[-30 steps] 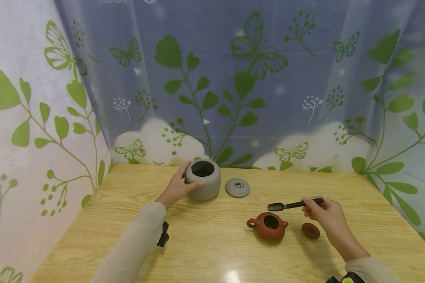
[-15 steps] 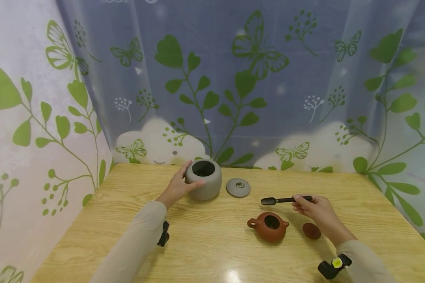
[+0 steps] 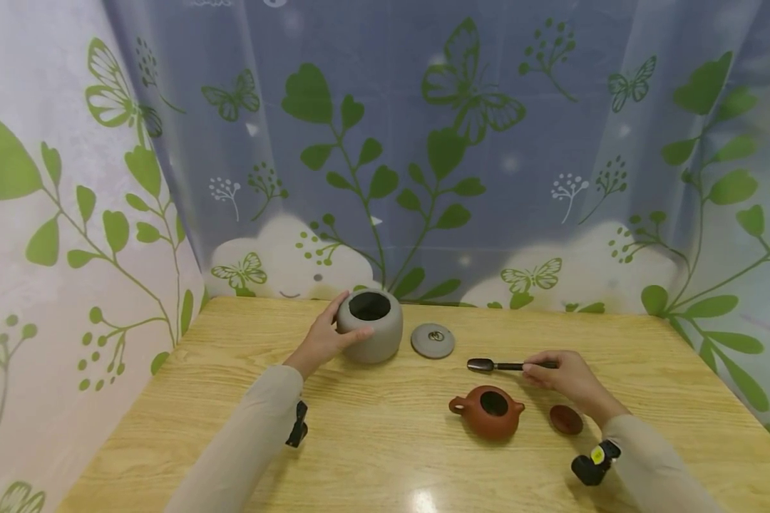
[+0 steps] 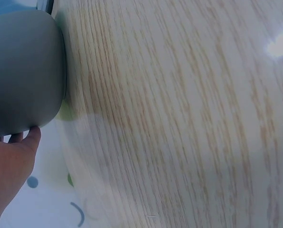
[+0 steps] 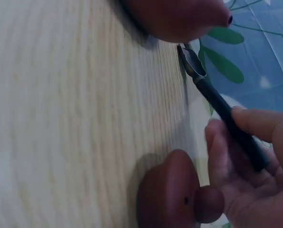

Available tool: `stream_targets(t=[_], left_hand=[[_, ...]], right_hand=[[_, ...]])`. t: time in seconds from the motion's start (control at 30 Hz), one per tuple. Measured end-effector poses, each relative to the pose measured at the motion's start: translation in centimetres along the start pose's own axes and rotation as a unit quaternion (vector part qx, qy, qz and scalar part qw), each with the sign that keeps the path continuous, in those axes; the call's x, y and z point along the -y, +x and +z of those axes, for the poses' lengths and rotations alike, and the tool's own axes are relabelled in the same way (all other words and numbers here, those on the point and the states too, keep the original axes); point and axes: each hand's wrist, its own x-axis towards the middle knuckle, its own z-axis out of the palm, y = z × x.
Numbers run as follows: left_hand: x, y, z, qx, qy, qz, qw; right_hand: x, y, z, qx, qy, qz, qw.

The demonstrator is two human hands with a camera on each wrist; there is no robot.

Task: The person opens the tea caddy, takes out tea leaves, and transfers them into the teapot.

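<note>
A round grey jar (image 3: 373, 340) with its mouth uncovered stands near the table's back edge. My left hand (image 3: 324, 338) holds its left side, thumb across the front and fingers behind. In the left wrist view, fingertips touch the jar wall (image 4: 24, 71). My right hand (image 3: 567, 377) pinches the black handle of a small tea scoop (image 3: 481, 365), whose bowl points left, behind the teapot. The right wrist view shows thumb and fingers around the scoop's handle (image 5: 222, 109). Below it sits a reddish-brown clay teapot (image 3: 484, 422), lidless, spout to the right.
The jar's grey lid (image 3: 433, 340) lies right of the jar. The teapot's round lid (image 3: 566, 420) lies right of the spout, under my right wrist. A patterned curtain (image 3: 385, 178) rises behind the wooden table (image 3: 359, 456).
My right hand has moved left with the tea scoop, which now appears lower, closer to the table. The left hand keeps its hold on the jar.
</note>
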Motion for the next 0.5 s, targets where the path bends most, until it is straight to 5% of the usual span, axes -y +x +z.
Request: stream_targets(t=[0.27, 0.5], left_hand=[[-0.1, 0.0, 0.1, -0.003, 0.010, 0.000, 0.9999], [3.0, 1.8, 0.2, -0.019, 0.019, 0.009, 0.9996]], right_hand=[[0.0, 0.4, -0.2, -0.012, -0.122, -0.033, 0.9919], [-0.2, 0.8, -0.3, 0.001, -0.142, -0.022, 0.9896]])
